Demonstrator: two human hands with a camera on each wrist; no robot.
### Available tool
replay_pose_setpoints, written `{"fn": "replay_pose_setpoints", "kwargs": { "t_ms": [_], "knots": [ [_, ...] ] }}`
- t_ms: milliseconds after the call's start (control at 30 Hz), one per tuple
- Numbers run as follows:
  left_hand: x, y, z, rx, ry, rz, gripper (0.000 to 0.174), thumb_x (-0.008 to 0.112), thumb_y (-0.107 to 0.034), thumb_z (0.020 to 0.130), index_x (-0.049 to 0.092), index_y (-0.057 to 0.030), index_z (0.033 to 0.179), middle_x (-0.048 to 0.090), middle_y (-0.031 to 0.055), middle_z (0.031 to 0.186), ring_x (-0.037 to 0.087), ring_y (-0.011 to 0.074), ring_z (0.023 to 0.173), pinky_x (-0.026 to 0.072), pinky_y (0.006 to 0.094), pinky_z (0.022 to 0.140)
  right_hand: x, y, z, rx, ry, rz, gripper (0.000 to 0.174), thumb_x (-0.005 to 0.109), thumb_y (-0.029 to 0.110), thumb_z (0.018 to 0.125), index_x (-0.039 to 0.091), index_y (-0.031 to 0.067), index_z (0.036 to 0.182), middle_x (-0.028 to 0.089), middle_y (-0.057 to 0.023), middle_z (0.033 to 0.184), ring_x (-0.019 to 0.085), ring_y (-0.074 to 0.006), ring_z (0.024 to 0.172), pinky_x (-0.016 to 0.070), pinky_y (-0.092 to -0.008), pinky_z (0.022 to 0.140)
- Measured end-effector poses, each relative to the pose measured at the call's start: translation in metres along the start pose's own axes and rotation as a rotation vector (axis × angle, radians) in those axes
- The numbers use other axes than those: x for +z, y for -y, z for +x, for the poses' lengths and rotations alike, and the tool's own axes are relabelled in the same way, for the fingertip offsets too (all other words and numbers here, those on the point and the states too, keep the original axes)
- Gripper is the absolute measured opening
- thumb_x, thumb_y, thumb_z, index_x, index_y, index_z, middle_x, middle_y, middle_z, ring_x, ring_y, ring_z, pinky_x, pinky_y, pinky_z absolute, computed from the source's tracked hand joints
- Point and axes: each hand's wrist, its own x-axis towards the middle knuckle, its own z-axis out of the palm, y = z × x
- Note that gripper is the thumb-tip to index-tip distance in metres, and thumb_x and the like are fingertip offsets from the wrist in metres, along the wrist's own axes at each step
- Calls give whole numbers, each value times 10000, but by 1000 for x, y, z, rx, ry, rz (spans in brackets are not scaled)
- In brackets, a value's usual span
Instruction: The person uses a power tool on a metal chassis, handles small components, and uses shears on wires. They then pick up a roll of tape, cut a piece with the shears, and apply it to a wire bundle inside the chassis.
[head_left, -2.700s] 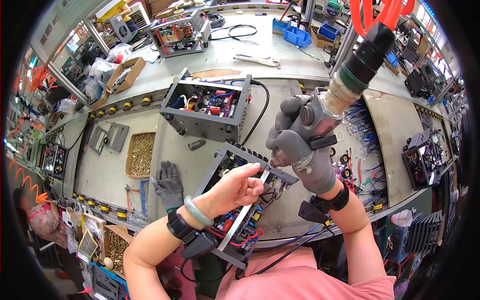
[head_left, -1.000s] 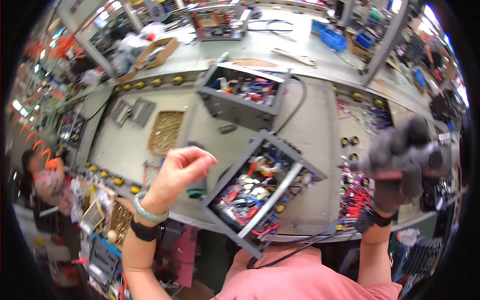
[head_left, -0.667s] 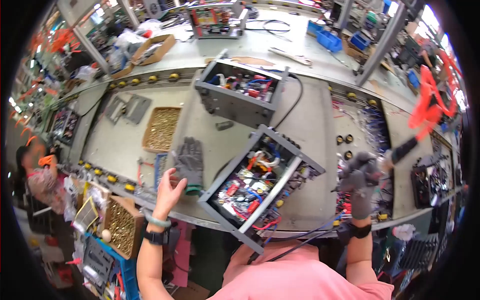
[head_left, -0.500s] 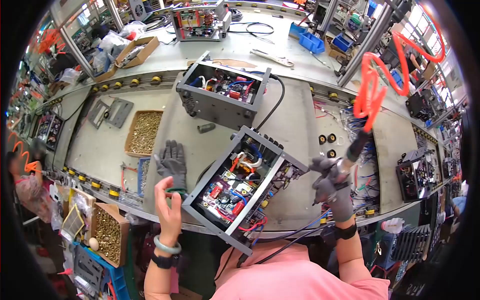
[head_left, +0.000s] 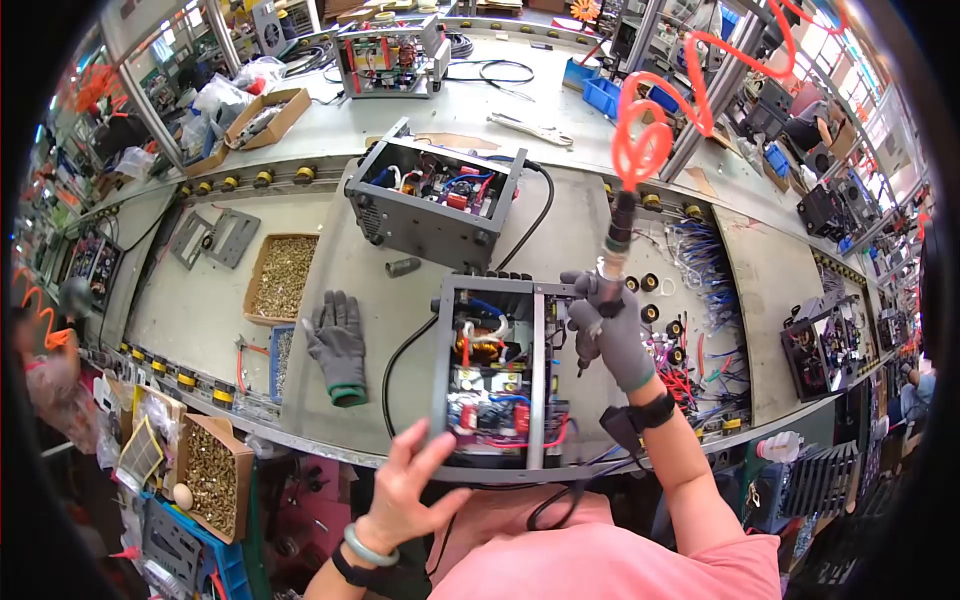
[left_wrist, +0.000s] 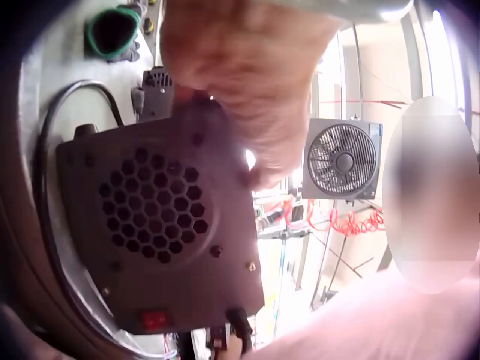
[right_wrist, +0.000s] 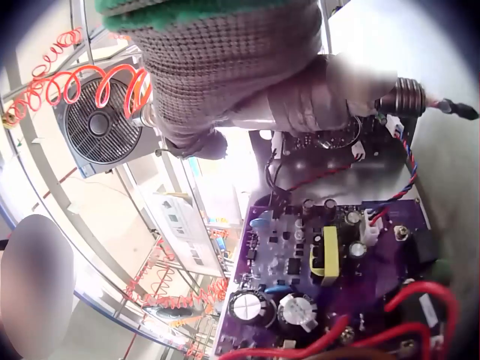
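An open grey chassis (head_left: 540,380) full of wiring and a purple circuit board (right_wrist: 322,262) lies square-on at the table's near edge. My bare left hand (head_left: 420,470) touches its near left corner with fingers spread; the left wrist view shows the hand (left_wrist: 247,82) against the rear panel with the fan grille (left_wrist: 150,217). My gloved right hand (head_left: 600,325) grips an air screwdriver (head_left: 612,250) upright just beyond the chassis's right wall. Its bit (right_wrist: 450,109) points down beside the board. An orange coiled hose (head_left: 650,130) rises from the tool.
A second open chassis (head_left: 435,200) stands behind. A loose grey glove (head_left: 338,345) and a tray of screws (head_left: 280,275) lie to the left. Black knobs (head_left: 660,300) and wire bundles (head_left: 700,350) crowd the right. A box of screws (head_left: 210,460) sits below the table edge.
The chassis has turned from a diagonal to square-on. My left hand moved from beside the glove to the chassis's near corner. My right hand came in with the screwdriver to the chassis's right wall.
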Motion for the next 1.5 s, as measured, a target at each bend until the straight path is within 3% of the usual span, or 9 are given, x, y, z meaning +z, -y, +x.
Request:
{"fn": "replay_pose_setpoints", "kwargs": {
  "t_ms": [200, 367, 600, 733, 800, 900, 1000, 1233, 1500],
  "knots": [
    [21, 1, -2, 128, 13, 361, 628, 888, -348, 649, 693, -189, 1224, 519, 176, 1211, 599, 315, 1087, 569, 367, 808, -18, 18, 18, -119, 168, -193, 477, 731, 9, 811, 570, 4, 1261, 648, -99, 1193, 599, -98, 954, 514, -277, 867],
    [37, 13, 42, 460, 101, 232, 468, 838, -412, 701, 684, -198, 1087, 535, 114, 1362, 447, 345, 1308, 161, 615, 1177, -37, 72, -10, -68, 5, -20, 484, 714, -27, 801, 565, -9, 1261, 639, -126, 1241, 646, -166, 1072, 543, -299, 814],
    [186, -73, 81, 269, -143, 184, 534, 759, -366, 805, 598, -170, 1274, 536, 86, 1360, 456, 294, 1328, 6, 653, 1164, -48, 104, -70, -441, -141, -237, 500, 691, 0, 842, 498, -22, 1303, 605, -89, 1160, 586, -93, 936, 499, -234, 812],
    [167, -75, 92, 474, 42, -1, 578, 713, -373, 854, 547, -123, 1348, 482, 136, 1419, 424, 325, 1368, 146, 611, 1177, -77, 114, -99, -472, -261, -344, 570, 748, 91, 825, 490, -26, 1320, 599, -108, 1162, 593, -121, 965, 500, -254, 836],
    [129, -46, 105, 581, -83, 98, 519, 714, -329, 858, 581, -116, 1312, 499, 163, 1378, 472, 331, 1318, 291, 547, 1145, -154, 85, -111, -254, -298, 126, 533, 768, 211, 812, 569, -38, 1240, 636, -103, 1054, 617, -143, 879, 523, -263, 757],
    [43, 1, 129, 345, -198, 432, 441, 743, -208, 789, 608, -96, 1193, 562, 147, 1238, 547, 336, 1152, 439, 468, 960, -122, 83, -122, -506, -601, -104, 433, 729, 127, 808, 588, -16, 1192, 631, -76, 980, 606, -126, 767, 510, -243, 682],
    [-26, 82, 109, -43, -294, 517, 380, 736, -146, 786, 611, -54, 1133, 603, 159, 1132, 575, 365, 1065, 454, 459, 936, -148, 39, -121, -133, -681, -130, 262, 628, 6, 818, 592, 31, 1077, 588, -24, 864, 549, -90, 660, 450, -218, 589],
    [-65, 141, 87, -387, -126, 341, 270, 709, -204, 831, 686, -55, 1056, 704, 90, 793, 704, 301, 770, 562, 417, 749, -112, -52, -91, -276, -690, -12, 310, 693, 25, 885, 584, 14, 1176, 598, 4, 1028, 561, -94, 932, 460, -254, 870],
    [25, 206, 201, -272, -119, 447, 501, 706, -203, 812, 580, -100, 1286, 561, 171, 1302, 535, 369, 1214, 483, 477, 969, -106, -53, -25, -431, -560, -140, 316, 671, 16, 905, 581, -2, 1208, 611, 6, 1011, 579, -91, 931, 472, -248, 866]
  ]
}}
